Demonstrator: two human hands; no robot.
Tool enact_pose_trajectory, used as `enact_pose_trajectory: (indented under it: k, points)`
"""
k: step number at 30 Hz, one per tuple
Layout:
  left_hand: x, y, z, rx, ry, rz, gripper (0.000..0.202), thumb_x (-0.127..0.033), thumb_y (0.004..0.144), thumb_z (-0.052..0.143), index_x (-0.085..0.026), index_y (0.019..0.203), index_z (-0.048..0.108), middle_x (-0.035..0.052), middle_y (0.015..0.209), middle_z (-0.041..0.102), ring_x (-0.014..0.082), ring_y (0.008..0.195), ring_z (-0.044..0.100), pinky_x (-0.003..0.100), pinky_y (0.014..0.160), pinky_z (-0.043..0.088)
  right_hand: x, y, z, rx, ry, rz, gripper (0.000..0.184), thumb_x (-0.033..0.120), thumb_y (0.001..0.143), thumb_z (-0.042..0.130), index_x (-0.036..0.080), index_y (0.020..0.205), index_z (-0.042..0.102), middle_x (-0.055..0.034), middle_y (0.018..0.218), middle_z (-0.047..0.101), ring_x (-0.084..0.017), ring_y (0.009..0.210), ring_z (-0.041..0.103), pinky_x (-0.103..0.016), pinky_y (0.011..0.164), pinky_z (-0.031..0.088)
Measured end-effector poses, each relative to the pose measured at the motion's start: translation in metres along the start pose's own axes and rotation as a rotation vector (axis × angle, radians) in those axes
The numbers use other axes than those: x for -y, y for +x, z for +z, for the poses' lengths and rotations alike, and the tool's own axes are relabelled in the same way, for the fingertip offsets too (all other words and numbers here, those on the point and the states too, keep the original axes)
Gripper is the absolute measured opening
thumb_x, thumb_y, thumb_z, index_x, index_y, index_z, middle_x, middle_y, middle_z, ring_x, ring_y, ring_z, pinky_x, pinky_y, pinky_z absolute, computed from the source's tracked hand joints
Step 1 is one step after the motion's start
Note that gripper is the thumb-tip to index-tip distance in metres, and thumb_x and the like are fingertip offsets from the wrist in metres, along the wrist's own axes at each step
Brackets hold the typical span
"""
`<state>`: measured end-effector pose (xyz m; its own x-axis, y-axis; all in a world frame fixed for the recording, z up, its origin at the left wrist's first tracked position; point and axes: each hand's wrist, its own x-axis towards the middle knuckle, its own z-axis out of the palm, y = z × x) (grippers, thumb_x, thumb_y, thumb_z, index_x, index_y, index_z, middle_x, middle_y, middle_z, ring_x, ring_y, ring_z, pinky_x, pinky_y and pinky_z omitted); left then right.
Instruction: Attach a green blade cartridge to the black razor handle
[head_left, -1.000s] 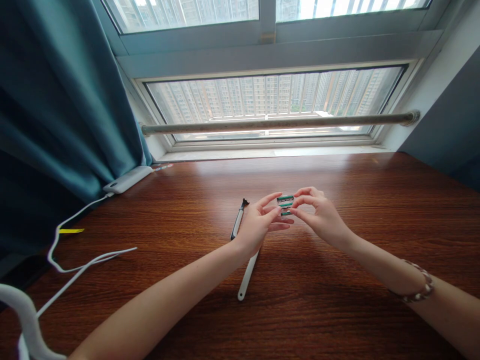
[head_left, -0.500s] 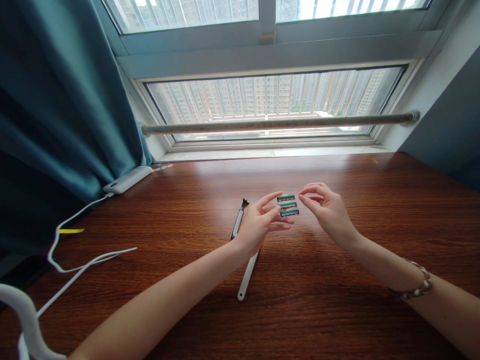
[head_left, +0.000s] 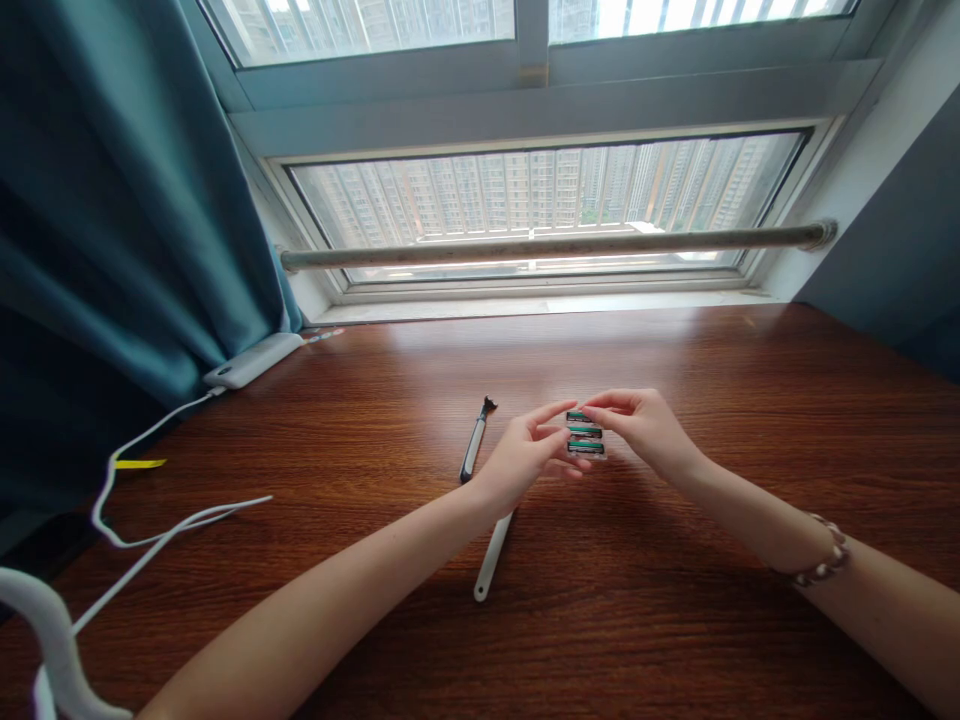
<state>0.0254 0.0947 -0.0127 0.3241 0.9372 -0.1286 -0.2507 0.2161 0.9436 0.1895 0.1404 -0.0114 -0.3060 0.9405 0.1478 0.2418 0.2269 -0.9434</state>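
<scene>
Seemingly for steadiness, the blade pack [head_left: 586, 433] right of frame centre is being pinched by the fingers of the left hand [head_left: 525, 450], while those of the right hand [head_left: 646, 430] are touching its top cartridge [head_left: 576, 417], grip unclear, a razor [head_left: 474, 445] lying further left.

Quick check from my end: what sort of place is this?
Probably a room in a home, perhaps on an upper floor: a wood-grain desk below a window, tower blocks outside, and a blue curtain at the left.
</scene>
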Motion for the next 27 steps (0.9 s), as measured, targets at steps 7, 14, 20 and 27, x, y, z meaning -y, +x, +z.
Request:
enact_pose_trajectory:
  k: [7,14,20,27]
  points:
    - [0.004,0.002,0.001,-0.054,0.002,-0.069,0.057,-0.022,0.075,0.059,-0.014,0.126,0.036,0.0111,0.084,0.065,0.0192,0.072,0.064,0.037,0.073,0.049,-0.010,0.005,0.003,0.037,0.144,0.123,0.027,0.038,0.064,0.065,0.012,0.072,0.063,-0.0050,0.069,0.065,-0.017,0.065,0.061,-0.028,0.059,0.051]
    - [0.009,0.004,0.002,-0.142,-0.011,-0.124,0.050,-0.021,0.069,0.066,-0.010,0.114,0.047,0.0177,0.119,0.048,0.0203,0.088,0.061,0.037,0.087,0.044,-0.040,0.020,-0.004,-0.036,-0.149,0.082,0.020,0.032,0.070,0.058,0.013,0.072,0.062,-0.0065,0.068,0.066,-0.017,0.058,0.061,-0.027,0.053,0.049]
    - [0.011,0.003,0.004,-0.063,0.009,-0.141,0.038,-0.023,0.069,0.065,-0.017,0.106,0.054,0.0115,0.120,0.050,0.0188,0.094,0.058,0.036,0.091,0.039,-0.043,0.022,-0.007,-0.092,-0.344,-0.003,0.011,0.026,0.070,0.058,0.017,0.067,0.064,-0.0045,0.066,0.066,-0.018,0.062,0.060,-0.029,0.061,0.044]
    - [0.017,0.004,0.003,-0.029,-0.019,-0.134,0.036,-0.024,0.069,0.066,-0.020,0.104,0.057,0.0104,0.115,0.053,0.0182,0.098,0.056,0.036,0.092,0.038,-0.051,0.022,-0.008,-0.114,-0.412,-0.071,0.011,0.025,0.072,0.055,0.018,0.069,0.064,-0.0044,0.071,0.066,-0.018,0.067,0.059,-0.029,0.065,0.042]
